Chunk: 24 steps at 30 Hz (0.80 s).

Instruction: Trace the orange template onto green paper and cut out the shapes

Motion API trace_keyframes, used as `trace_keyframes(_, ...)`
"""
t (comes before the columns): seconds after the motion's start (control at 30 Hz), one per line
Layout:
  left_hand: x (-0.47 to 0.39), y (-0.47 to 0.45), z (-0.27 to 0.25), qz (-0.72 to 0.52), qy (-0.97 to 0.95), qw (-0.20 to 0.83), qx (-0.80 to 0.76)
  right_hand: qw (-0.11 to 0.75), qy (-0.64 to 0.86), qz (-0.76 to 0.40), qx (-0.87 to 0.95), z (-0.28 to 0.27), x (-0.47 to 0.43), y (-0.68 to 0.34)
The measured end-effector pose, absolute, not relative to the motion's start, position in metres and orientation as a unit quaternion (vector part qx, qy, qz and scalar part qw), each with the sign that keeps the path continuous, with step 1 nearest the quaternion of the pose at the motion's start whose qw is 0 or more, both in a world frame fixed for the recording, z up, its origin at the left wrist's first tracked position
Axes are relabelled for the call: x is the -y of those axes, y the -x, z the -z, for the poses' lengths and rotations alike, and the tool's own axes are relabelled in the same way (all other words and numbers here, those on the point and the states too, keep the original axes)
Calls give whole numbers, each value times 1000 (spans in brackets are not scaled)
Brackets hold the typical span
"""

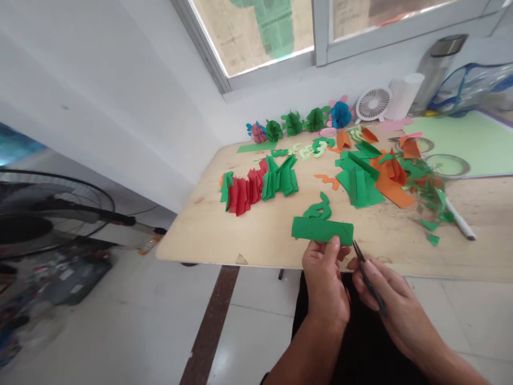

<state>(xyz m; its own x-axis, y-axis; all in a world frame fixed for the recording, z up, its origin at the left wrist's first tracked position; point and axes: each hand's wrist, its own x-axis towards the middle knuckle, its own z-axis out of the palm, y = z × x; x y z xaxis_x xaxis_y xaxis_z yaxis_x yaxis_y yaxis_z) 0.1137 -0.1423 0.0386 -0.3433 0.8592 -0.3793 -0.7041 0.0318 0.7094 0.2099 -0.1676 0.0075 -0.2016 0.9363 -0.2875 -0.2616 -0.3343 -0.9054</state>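
Between the thumb and fingers of my left hand (326, 272) is a folded strip of green paper (316, 229), held level just over the table's front edge. A faint curved line shows near its right end. My right hand (387, 294) is closed around dark scissors (368, 280), whose tips point up at the strip's lower right corner. Whether the blades touch the paper I cannot tell. Just behind the strip lie curvy green paper cutouts (319, 207), partly covered by it.
Folded red papers (242, 192) and green papers (282, 176) stand in a row at left. Green and orange sheets, scraps, tape rolls (447, 164) and a white marker (460, 219) lie right. Paper pompom figures (294, 123) and a small fan (373, 104) line the wall.
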Motion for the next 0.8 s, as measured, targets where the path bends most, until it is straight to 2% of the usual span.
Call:
trace_keyframes(0.33,140,-123,-40,-684,-75,585,-429,482,421,-713,288,-8,160,-201)
trace_keyframes(0.8,141,-129,-41,-687,-42,573,-444,493,435,-715,235,-6,158,-195)
